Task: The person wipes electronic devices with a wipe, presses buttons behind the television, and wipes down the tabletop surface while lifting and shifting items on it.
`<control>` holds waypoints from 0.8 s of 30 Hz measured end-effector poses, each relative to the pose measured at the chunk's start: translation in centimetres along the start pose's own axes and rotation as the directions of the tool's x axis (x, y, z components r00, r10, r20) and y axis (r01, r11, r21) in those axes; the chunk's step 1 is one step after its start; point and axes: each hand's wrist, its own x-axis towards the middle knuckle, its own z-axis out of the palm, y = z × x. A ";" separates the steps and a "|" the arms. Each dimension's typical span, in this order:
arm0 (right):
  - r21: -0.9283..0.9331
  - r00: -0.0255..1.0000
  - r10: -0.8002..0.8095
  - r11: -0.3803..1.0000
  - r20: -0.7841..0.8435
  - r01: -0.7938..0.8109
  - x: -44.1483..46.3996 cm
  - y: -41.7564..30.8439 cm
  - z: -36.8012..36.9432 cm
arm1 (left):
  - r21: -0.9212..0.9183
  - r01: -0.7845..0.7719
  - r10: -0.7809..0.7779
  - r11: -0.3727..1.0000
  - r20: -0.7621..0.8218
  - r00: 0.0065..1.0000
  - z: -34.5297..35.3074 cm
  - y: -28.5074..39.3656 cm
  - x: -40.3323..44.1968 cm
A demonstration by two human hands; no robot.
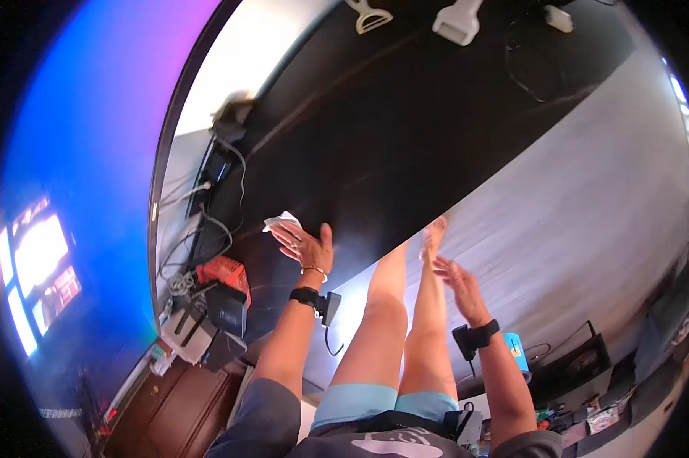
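My left hand (pixel 302 246) is over the left part of a dark, faintly veined tabletop (pixel 375 137). Its fingers are stretched out flat and the thumb stands apart. A crumpled white tissue or cloth (pixel 283 220) lies under and beyond the fingertips; how firmly they press on it I cannot tell. My right hand (pixel 462 288) is off the table's near edge, above the grey floor, with loosely spread fingers and nothing in it. Each wrist wears a black strap with a small device.
A large lit screen (pixel 92 153) stands along the left. Cables, a red packet (pixel 224 273) and a black box (pixel 228 308) crowd that side. At the far edge lie a pale peeler-like tool (pixel 370 18), a white plastic object (pixel 458 23), a small white block (pixel 559 19) and a thin cord.
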 end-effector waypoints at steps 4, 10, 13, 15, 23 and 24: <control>-0.270 0.985 -0.163 0.953 -0.061 0.141 0.2 0.4 0.2 | -0.036 -0.060 0.066 0.998 0.188 0.980 -0.5 8.8 -0.5; -0.354 0.957 -0.257 0.914 -0.131 0.197 1.2 -3.2 -0.7 | -0.071 -0.209 0.220 0.975 0.246 0.944 -2.0 21.0 0.7; -0.288 0.950 -0.268 0.934 -0.164 0.213 1.3 -5.6 -0.5 | -0.101 -0.405 0.417 0.909 0.247 0.875 -3.6 26.1 2.8; -0.250 0.955 -0.237 0.949 -0.178 0.189 1.2 -6.9 -0.3 | -0.125 -0.541 0.555 0.832 0.224 0.801 -4.5 29.5 4.6; -0.095 0.907 -0.164 0.986 -0.389 0.137 -1.2 -2.7 -4.5 | 0.001 -0.808 0.806 0.589 0.061 0.588 -5.2 28.4 8.4; 0.011 0.890 -0.085 0.995 -0.448 0.101 -2.0 -1.7 -5.0 | 0.037 -0.814 0.810 0.579 0.088 0.580 -5.3 26.6 8.0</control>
